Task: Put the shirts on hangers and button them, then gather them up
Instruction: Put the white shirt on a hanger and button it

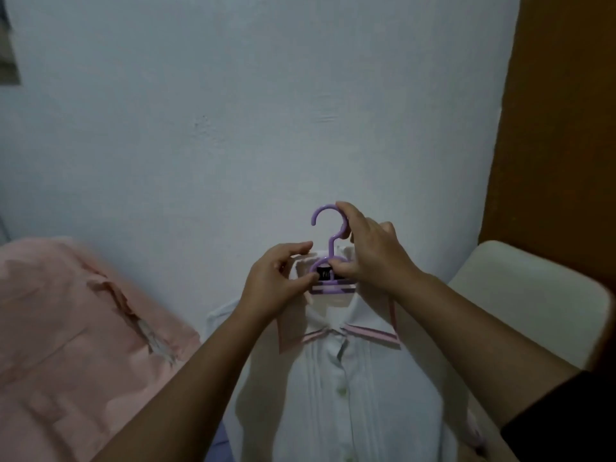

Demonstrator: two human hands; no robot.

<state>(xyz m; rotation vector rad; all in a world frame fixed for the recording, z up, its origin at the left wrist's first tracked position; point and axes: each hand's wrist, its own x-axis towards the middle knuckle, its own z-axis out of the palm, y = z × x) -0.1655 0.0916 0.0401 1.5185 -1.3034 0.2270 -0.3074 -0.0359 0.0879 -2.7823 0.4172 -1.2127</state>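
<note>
Your right hand [370, 251] grips the purple hanger [328, 248] at its neck; your left hand [276, 281] pinches the collar of the white shirt [350, 388], which hangs on it before the wall [233, 128].

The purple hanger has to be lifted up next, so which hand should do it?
Probably the right hand: its fingers already curl round the purple hanger at the hook, while the left hand pinches the shirt collar.

Smooth purple plastic hanger [328, 241]; matt white cloth shirt [346, 388] with glossy buttons; soft pink cloth shirt [66, 328]; rough, matt painted wall [250, 111].
</note>
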